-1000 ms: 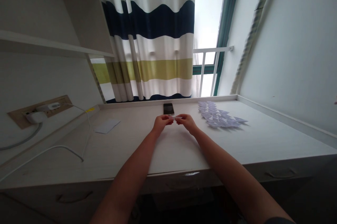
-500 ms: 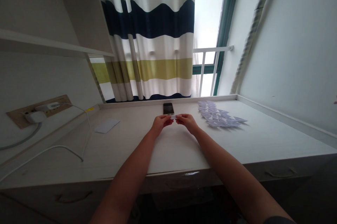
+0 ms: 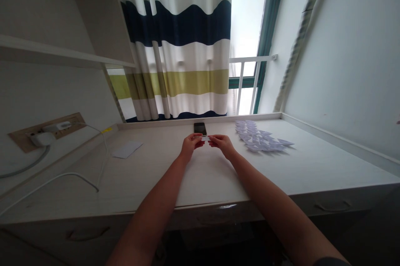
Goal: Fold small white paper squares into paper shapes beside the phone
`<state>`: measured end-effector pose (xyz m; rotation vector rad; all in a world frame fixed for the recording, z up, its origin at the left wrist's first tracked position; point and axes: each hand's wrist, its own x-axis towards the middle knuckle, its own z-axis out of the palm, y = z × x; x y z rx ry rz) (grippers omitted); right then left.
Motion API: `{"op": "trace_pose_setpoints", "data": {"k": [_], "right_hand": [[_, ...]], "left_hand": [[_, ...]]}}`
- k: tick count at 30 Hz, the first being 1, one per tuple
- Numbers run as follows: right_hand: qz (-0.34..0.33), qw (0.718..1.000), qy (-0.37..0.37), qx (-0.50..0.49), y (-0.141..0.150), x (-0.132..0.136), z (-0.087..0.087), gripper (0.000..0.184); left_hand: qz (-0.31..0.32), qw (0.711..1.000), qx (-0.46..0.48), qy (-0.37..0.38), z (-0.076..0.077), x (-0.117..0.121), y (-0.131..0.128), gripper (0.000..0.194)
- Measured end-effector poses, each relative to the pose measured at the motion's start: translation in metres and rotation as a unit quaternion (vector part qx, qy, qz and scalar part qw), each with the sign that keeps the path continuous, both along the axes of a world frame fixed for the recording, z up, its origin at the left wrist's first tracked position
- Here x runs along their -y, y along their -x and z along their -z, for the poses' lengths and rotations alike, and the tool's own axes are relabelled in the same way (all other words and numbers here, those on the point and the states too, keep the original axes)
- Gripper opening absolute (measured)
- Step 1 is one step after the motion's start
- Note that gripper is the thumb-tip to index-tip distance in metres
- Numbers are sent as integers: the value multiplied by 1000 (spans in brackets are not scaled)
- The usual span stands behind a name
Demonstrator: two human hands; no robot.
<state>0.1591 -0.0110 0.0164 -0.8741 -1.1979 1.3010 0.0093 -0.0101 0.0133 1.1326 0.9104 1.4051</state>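
Both my hands meet over the middle of a pale desk (image 3: 203,178). My left hand (image 3: 190,146) and my right hand (image 3: 221,144) each pinch one end of a small white piece of paper (image 3: 205,138) held just above the desk top. The fingers of both hands are closed on it. A dark phone (image 3: 199,128) lies flat right behind the paper. To the right of my right hand lies a heap of several small folded white paper pieces (image 3: 260,138).
A flat white sheet (image 3: 127,149) lies at the left of the desk. A white cable (image 3: 78,176) runs from a wall socket strip (image 3: 46,131) across the desk's left side. A striped curtain (image 3: 181,49) and window railing (image 3: 250,78) stand behind.
My hands have shifted very slightly and the paper between them sits a little higher and nearer the phone. Nothing else has moved.
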Motion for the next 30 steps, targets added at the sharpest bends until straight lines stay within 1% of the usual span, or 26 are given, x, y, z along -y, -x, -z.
{"op": "trace_pose_setpoints", "data": {"k": [4, 8, 13, 17, 20, 24, 27, 30], "right_hand": [[-13, 1000, -2, 11, 0, 4, -1, 19], [-9, 1000, -5, 28, 1, 4, 1, 22], [-10, 997, -59, 43, 2, -2, 7, 26], [-17, 992, -96, 79, 4, -4, 11, 30], [-20, 989, -106, 102, 6, -5, 12, 28], [-13, 987, -103, 126, 6, -6, 14, 25], [6, 983, -106, 148, 4, -5, 14, 23], [33, 976, -124, 177, 3, -5, 15, 21]], "left_hand": [[-5, 1000, -13, -5, 0, 0, 1, 21], [-4, 999, -34, 18, 2, 1, 2, 22], [45, 997, -16, 63, 3, 3, 1, 25], [54, 996, 25, 67, 3, 2, 2, 24], [54, 996, 26, 63, 4, 2, 2, 25], [57, 998, -7, 41, 5, 1, 0, 30], [51, 998, -45, 9, 6, 2, -2, 31], [43, 996, -71, -18, 6, 2, -4, 31]]}}
